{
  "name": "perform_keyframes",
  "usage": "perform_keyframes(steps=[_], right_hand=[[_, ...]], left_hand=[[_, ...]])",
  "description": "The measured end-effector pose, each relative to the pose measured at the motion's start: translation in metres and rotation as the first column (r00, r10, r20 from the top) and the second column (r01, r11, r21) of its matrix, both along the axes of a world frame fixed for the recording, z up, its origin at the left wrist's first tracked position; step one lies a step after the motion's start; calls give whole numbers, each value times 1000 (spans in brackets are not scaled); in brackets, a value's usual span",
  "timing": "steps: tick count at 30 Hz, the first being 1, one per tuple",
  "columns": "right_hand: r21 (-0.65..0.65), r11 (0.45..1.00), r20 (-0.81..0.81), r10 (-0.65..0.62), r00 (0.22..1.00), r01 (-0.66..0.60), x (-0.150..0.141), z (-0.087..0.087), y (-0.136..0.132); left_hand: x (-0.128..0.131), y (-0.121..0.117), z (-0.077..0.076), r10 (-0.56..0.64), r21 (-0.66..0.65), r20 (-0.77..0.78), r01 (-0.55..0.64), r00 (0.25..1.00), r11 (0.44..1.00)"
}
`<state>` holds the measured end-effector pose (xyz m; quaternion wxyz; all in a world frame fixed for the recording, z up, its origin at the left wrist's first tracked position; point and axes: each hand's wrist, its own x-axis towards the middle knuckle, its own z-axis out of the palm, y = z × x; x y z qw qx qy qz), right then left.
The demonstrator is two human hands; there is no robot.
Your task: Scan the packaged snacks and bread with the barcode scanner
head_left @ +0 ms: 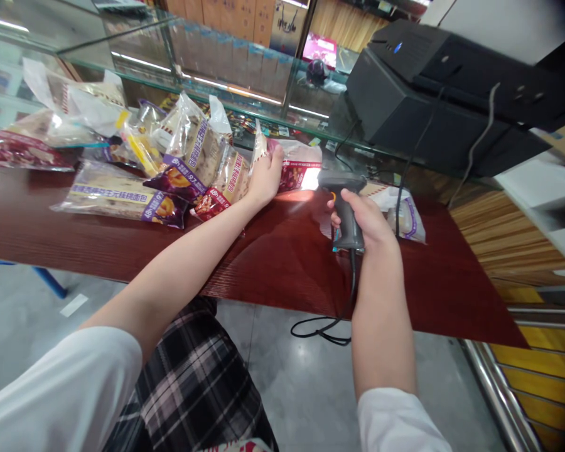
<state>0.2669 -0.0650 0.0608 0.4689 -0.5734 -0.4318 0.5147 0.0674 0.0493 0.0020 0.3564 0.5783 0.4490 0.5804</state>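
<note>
My right hand (370,220) is wrapped around the grip of a dark barcode scanner (351,213), its head facing left. A bright light falls from it on a red-and-clear bread bag (301,164). My left hand (266,176) is closed on that bag at its left side, holding it up on the counter; some fingers are hidden behind it. Just left of this hand lies another red-labelled bread bag (228,179). Farther left are purple-labelled bread bags (122,191) and several more in a pile. The scanner's cable (353,282) hangs over the counter edge.
The dark red wooden counter (273,263) runs across in front of me. A glass display case (226,69) stands behind it. At the right are black machines (433,94) with hanging cables. A purple-and-white package (407,216) lies right of my right hand.
</note>
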Motion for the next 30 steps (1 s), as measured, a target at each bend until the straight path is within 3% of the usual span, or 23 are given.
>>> perform_keyframes(steps=[10, 14, 17, 20, 22, 25, 30], right_hand=[[84, 985, 50, -157, 986, 153, 12, -11, 12], [220, 945, 125, -274, 954, 242, 25, -19, 19], [301, 898, 160, -379, 911, 321, 32, -21, 23], [377, 827, 142, -496, 856, 417, 37, -21, 25], [404, 808, 129, -514, 848, 428, 39, -22, 27], [395, 838, 139, -460, 877, 377, 45, -27, 30], [332, 882, 114, -390, 914, 335, 56, -35, 33]], left_hand=[[-2, -13, 13, 6, 78, 41, -9, 999, 997], [-10, -19, 41, 81, 133, 35, -85, 996, 987], [-27, -26, 69, 198, 174, -91, -181, 976, 968], [-48, -33, 86, 242, 253, -262, -176, 934, 951], [-57, -33, 87, 231, 316, -398, -104, 888, 943], [-61, -27, 74, 135, 289, -535, 30, 834, 957], [-51, -14, 48, 46, 286, -546, 134, 836, 949]])
